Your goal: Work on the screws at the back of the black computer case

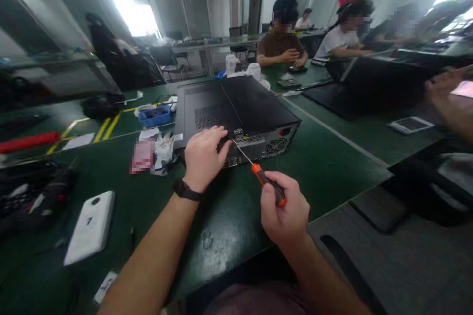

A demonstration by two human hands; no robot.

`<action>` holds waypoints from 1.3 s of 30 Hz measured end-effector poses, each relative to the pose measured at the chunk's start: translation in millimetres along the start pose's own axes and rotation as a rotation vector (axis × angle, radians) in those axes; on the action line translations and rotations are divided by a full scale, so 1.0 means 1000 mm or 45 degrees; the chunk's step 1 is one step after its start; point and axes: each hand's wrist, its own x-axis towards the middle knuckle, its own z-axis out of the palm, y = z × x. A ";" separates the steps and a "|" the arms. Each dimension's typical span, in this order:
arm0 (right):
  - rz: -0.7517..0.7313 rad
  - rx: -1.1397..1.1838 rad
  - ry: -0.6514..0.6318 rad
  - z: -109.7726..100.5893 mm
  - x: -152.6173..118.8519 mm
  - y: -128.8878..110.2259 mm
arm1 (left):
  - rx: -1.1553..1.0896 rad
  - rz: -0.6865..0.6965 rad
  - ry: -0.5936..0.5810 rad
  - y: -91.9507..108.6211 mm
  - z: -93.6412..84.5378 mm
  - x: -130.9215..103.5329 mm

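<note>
Left hand [205,157] curls over the rear edge of a black computer case [236,103], though whether its fingers pinch anything cannot be told; right hand [286,206] is wrapped around an orange-and-black screwdriver [269,184], its shaft reaching toward the left fingertips. Across the green table [328,172] lie a white device [90,226] marked 1, a blue tray [154,115], the flat-lying case and a phone [412,124]. Beyond are glass partitions [188,0], then seated people [283,39].

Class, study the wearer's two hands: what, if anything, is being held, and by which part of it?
The right hand holds a screwdriver by its handle; whether the left hand holds anything cannot be told.
</note>
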 end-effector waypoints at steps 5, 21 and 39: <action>-0.041 0.006 0.049 0.003 -0.001 0.002 | -0.007 -0.002 -0.002 0.002 -0.003 0.002; -0.030 -0.055 0.007 0.000 0.000 0.001 | -0.021 -0.004 0.017 0.002 -0.002 0.002; 0.003 -0.054 -0.014 -0.001 -0.002 -0.002 | -0.023 -0.006 0.019 0.001 -0.001 0.001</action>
